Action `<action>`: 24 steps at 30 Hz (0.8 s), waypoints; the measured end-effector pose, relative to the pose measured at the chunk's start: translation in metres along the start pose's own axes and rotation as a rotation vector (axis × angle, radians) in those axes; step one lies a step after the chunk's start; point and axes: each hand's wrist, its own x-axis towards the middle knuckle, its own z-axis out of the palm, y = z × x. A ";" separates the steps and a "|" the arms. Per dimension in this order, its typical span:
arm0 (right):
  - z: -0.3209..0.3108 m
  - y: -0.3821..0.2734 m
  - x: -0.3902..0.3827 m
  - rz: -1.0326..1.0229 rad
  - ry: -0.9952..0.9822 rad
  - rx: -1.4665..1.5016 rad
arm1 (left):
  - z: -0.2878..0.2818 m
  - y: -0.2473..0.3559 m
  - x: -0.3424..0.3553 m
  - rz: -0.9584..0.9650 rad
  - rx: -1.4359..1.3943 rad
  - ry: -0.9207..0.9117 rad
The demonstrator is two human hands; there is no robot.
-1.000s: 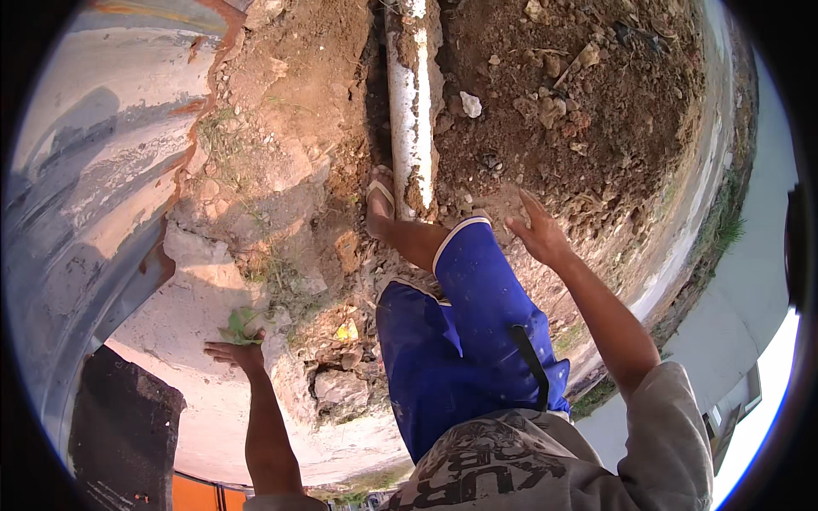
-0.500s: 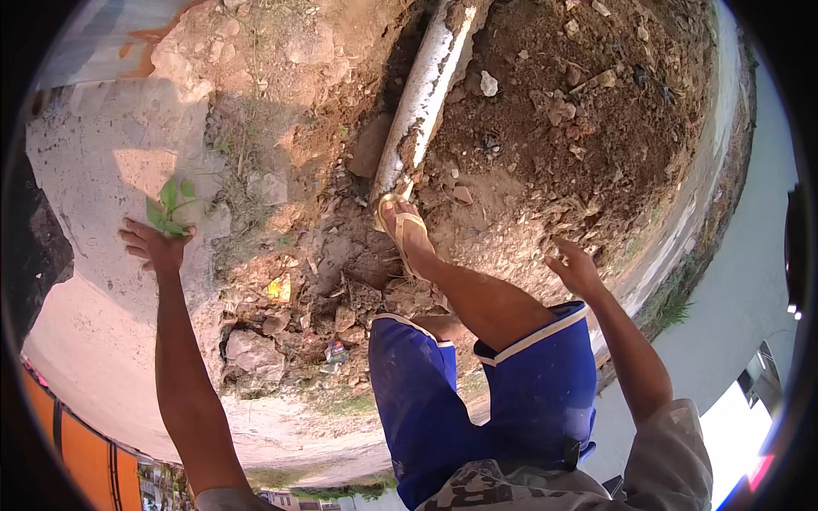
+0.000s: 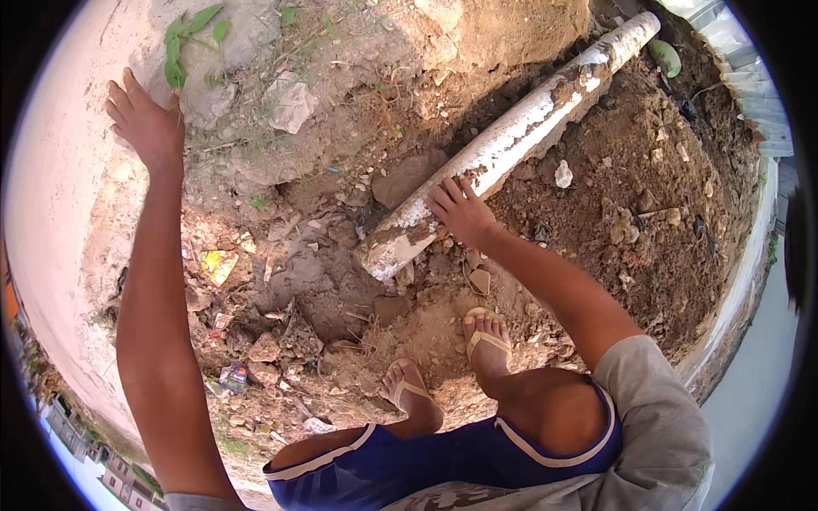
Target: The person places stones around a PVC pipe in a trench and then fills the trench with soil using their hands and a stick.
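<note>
A long white pipe [image 3: 520,136], crusted with brown soil, lies slantwise in a dug trench. Its near end rests on loose earth in front of my feet. My right hand [image 3: 463,213] is laid on the pipe's side near that end, fingers stretched out and not wrapped round it. Far to the left, my left hand [image 3: 149,128] is spread on the pale concrete edge, holding nothing. A small green-leaved plant [image 3: 176,51] grows just beyond its fingers.
Loose soil and stones heap up right of the pipe, with a pale stone [image 3: 563,174] on them. A yellow wrapper [image 3: 219,266] and rubble lie at left. My sandalled feet [image 3: 488,341] stand on the earth. Corrugated sheeting [image 3: 724,51] edges the far right.
My right hand has come forward and down onto the pipe. The foot that was at the pipe's near end now stands on the soil, and I am crouched lower. My left hand stays by the plant.
</note>
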 end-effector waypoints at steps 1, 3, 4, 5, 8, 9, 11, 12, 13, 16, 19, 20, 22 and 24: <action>0.003 -0.008 0.000 -0.027 0.007 -0.007 | -0.017 0.024 -0.056 0.024 -0.309 0.198; -0.005 -0.008 0.006 -0.012 -0.008 -0.094 | -0.052 0.075 -0.169 -0.267 -0.351 -0.063; -0.006 -0.006 0.007 -0.044 -0.030 -0.119 | -0.070 0.100 -0.224 -0.507 -0.443 -0.263; -0.009 -0.006 0.012 -0.068 -0.002 -0.140 | -0.084 0.112 -0.279 -0.595 -0.495 -0.405; -0.009 -0.010 0.012 -0.033 -0.071 -0.110 | -0.128 0.164 -0.384 -0.946 -0.396 -0.747; -0.015 -0.010 0.013 -0.042 -0.116 -0.113 | -0.134 0.172 -0.411 -1.047 -0.337 -0.882; -0.019 -0.001 0.030 -0.042 -0.103 -0.021 | -0.119 0.180 -0.439 -1.067 -0.383 -0.831; -0.028 -0.007 0.039 -0.046 -0.106 -0.020 | -0.118 0.180 -0.456 -1.085 -0.401 -0.822; -0.043 -0.017 0.046 -0.077 -0.184 -0.038 | -0.120 0.180 -0.467 -1.088 -0.397 -0.843; -0.055 0.001 0.043 -0.061 -0.218 -0.108 | -0.099 0.196 -0.434 -1.219 -0.493 -0.943; -0.031 0.002 0.016 -0.025 -0.166 -0.156 | -0.095 0.207 -0.434 -1.225 -0.481 -0.931; -0.033 -0.014 0.018 -0.021 -0.121 -0.134 | -0.086 0.187 -0.446 -1.303 -0.501 -0.909; 0.005 -0.007 -0.003 0.031 -0.048 -0.137 | -0.089 0.206 -0.444 -1.321 -0.547 -1.007; -0.016 -0.032 0.011 0.005 0.041 -0.006 | -0.077 0.168 -0.468 -1.367 -0.428 -0.944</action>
